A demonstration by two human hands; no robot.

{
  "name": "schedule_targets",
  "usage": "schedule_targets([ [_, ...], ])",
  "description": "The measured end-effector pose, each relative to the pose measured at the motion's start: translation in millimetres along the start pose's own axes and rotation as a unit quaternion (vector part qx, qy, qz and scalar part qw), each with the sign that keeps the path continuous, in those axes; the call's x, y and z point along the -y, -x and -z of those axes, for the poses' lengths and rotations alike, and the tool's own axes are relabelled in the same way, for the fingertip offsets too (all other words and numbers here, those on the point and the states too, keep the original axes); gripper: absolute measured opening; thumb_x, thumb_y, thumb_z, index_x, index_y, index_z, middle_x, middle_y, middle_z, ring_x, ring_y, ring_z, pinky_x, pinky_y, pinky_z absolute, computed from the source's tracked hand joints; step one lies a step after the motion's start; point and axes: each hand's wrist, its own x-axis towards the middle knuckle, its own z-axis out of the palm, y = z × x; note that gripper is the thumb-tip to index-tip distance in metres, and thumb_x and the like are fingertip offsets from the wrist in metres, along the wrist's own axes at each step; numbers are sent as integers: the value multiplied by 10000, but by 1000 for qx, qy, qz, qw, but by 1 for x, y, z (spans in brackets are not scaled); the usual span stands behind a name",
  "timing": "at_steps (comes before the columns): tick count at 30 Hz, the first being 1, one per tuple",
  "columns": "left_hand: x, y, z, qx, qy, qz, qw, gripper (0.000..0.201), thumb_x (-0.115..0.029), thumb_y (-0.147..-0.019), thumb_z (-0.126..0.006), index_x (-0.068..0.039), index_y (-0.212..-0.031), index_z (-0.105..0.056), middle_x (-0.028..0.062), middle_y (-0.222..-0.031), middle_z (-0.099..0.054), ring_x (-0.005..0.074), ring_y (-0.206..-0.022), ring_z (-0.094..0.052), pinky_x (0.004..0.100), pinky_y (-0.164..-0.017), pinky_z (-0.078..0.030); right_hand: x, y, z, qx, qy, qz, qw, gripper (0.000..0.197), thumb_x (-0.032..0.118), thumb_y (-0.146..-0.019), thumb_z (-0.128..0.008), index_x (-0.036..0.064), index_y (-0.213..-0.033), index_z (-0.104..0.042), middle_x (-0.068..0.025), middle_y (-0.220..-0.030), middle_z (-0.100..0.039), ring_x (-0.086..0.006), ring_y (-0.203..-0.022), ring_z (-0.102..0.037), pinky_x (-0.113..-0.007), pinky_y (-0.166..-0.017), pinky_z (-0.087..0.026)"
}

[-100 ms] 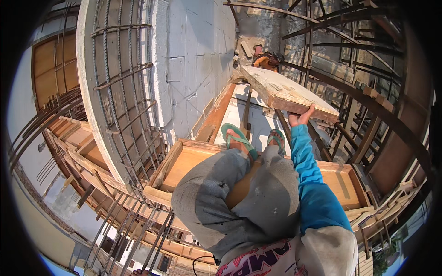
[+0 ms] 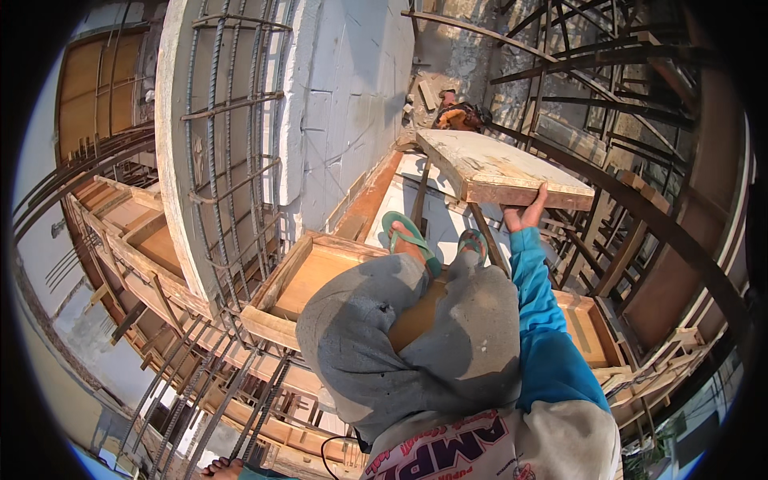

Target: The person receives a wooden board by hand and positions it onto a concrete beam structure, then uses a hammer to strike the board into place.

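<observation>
My right hand (image 2: 526,212), in a blue sleeve, grips the near right edge of a thick wooden panel (image 2: 504,164). The thumb lies up against its corner edge and the fingers go underneath. The panel has a pale, dirty face and a brown timber side, and it is tilted out beyond my feet. At the bottom left edge, partly cut off, my left hand (image 2: 222,468) curls its fingers around a ribbed steel bar (image 2: 258,424). My feet, in green flip-flops (image 2: 416,240), rest near a wooden formwork frame (image 2: 308,284) below my bent knees.
A column cage of rebar (image 2: 232,152) stands left, beside a white block wall (image 2: 352,96). Dark scaffold poles (image 2: 608,152) cross the drop at right. Another person (image 2: 458,114) is far below, beyond the panel. More formwork boxes (image 2: 156,240) run along the left.
The view has turned a little, bringing more of my left hand into the picture. My right hand still grips the panel, which sits slightly lower in view.
</observation>
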Motion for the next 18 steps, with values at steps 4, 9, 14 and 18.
schedule_targets([
  [4,2,15,10,-7,18,0,1000,305,-297,-930,-475,-119,-683,-458,-10,-546,-313,126,-456,-264,286,-442,-211,18,77,-107,81,150,-21,985,737,629,-786,-600,147,-1323,-450,-74,-1322,-490,-279,-1199,-455,-492,-986,-368],
  [9,-9,38,3,46,99,-33,994,337,-326,-928,-533,-89,-702,-452,-8,-552,-281,119,-481,-267,268,-474,-231,37,127,-207,164,258,2,952,764,571,-777,-649,75,-1313,-424,-119,-1289,-481,-299,-1158,-481,-518,-974,-385],
  [14,2,23,11,122,214,-24,969,287,-288,-924,-551,-4,-951,-522,45,-666,-432,158,-584,-439,232,-531,-333,43,244,-266,243,243,62,937,511,432,-863,-600,73,-1217,-514,-63,-1098,-602,-199,-983,-597,-385,-885,-486],
  [18,-32,59,9,71,205,-141,966,402,-211,-915,-556,14,-1227,-438,171,-1086,-532,288,-1048,-540,399,-871,-469,35,341,-271,319,238,87,913,459,365,-893,-575,28,-1197,-509,-81,-1070,-601,-181,-950,-598,-346,-842,-503],
])
